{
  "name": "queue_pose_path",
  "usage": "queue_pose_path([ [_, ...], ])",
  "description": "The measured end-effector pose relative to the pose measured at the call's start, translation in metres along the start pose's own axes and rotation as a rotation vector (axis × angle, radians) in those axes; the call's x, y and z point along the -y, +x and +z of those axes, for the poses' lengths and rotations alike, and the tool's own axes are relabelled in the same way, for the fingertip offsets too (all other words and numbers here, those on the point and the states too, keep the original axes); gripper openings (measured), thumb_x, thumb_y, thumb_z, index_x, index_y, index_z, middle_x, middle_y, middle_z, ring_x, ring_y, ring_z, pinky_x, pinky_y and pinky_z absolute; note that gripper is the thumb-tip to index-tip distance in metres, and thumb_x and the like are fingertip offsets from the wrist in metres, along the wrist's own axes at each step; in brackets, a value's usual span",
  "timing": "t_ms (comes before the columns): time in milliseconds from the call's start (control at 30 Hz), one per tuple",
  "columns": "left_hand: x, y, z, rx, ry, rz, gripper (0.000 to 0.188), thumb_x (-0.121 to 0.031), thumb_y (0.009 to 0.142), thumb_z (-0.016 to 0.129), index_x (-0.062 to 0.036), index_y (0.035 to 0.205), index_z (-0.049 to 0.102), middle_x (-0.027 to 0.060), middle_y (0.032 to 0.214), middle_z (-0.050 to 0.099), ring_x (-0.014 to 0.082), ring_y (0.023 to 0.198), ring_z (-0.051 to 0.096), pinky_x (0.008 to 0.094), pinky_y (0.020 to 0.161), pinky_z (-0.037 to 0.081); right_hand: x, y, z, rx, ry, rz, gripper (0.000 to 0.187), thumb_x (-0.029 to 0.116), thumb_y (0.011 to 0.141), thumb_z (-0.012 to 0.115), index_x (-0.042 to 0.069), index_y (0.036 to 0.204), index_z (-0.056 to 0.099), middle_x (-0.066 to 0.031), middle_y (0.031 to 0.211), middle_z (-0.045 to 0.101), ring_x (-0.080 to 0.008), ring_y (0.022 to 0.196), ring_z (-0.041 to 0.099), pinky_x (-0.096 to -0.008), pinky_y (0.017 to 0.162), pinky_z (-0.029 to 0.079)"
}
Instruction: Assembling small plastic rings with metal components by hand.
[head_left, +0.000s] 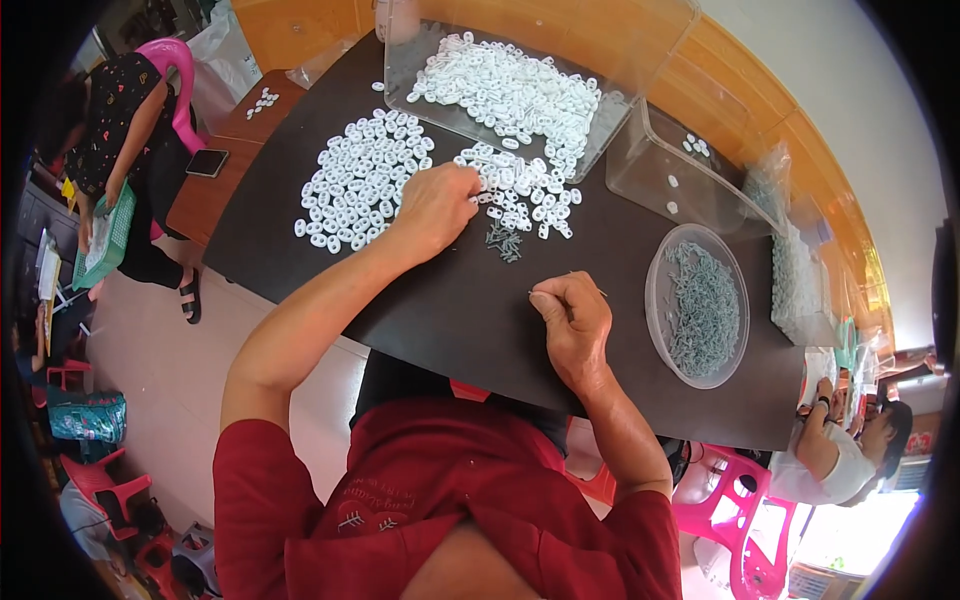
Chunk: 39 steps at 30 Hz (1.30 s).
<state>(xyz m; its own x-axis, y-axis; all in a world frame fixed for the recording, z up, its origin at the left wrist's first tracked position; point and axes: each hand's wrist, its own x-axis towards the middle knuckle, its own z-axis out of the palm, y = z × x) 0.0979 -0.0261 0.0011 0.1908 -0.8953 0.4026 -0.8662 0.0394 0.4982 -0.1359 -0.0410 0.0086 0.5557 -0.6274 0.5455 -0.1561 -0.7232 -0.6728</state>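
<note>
My left hand is curled at the edge of a loose heap of white oval plastic pieces with two holes. Its fingertips are hidden, so what they hold, if anything, cannot be made out. To its left, many more white oval pieces lie spread flat. A small pile of grey screws sits between my hands. Nearer to me, my right hand is closed above the dark table, thumb and forefinger pinched on what looks like a small screw.
A clear bin of white pieces lies at the back. Beside it stands another clear bin with a few pieces. A round tub of grey screws is at right. Co-workers sit left and right; a phone rests on a brown side table.
</note>
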Motion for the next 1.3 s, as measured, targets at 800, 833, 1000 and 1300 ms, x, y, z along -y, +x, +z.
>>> queue_pose_path([
  [800,-0.064,-0.085,-0.015,0.071,-1.628,-0.623,0.017,-0.006,0.086,0.063,0.0045,0.099,0.061,0.0118,0.082,0.065,0.0144,0.065,0.060,0.0252,0.057,0.049,0.028,0.007,0.010,0.098,0.216,0.273,0.003,0.000,0.084,0.062,-0.002,0.085,0.060,-0.0025,0.077,0.058,-0.0080,0.071,0.052,-0.0216,0.065,0.043],
  [833,-0.066,-0.085,-0.015,0.044,-1.595,-0.612,0.018,-0.005,0.085,0.064,0.0045,0.100,0.061,0.0115,0.082,0.065,0.0141,0.066,0.059,0.0248,0.057,0.049,0.029,0.007,0.010,0.104,0.210,0.256,0.003,-0.001,0.084,0.062,-0.002,0.085,0.060,-0.0026,0.078,0.057,-0.0080,0.071,0.052,-0.0216,0.065,0.043],
  [1000,-0.064,-0.091,-0.010,-0.017,-1.511,-0.584,0.016,-0.004,0.085,0.064,0.0038,0.098,0.061,0.0096,0.082,0.064,0.0119,0.065,0.058,0.0229,0.056,0.048,0.029,0.006,0.015,0.112,0.177,0.198,0.003,-0.002,0.083,0.062,-0.002,0.085,0.059,-0.0034,0.079,0.057,-0.0088,0.070,0.051,-0.0218,0.064,0.043],
  [1300,-0.070,-0.096,-0.007,-0.011,-1.440,-0.592,0.010,-0.007,0.089,0.060,0.0018,0.094,0.061,0.0067,0.079,0.063,0.0084,0.063,0.056,0.0200,0.055,0.046,0.026,0.006,0.020,0.085,0.101,0.106,0.005,-0.003,0.082,0.062,-0.001,0.085,0.059,-0.0062,0.081,0.057,-0.0122,0.070,0.053,-0.0235,0.063,0.043],
])
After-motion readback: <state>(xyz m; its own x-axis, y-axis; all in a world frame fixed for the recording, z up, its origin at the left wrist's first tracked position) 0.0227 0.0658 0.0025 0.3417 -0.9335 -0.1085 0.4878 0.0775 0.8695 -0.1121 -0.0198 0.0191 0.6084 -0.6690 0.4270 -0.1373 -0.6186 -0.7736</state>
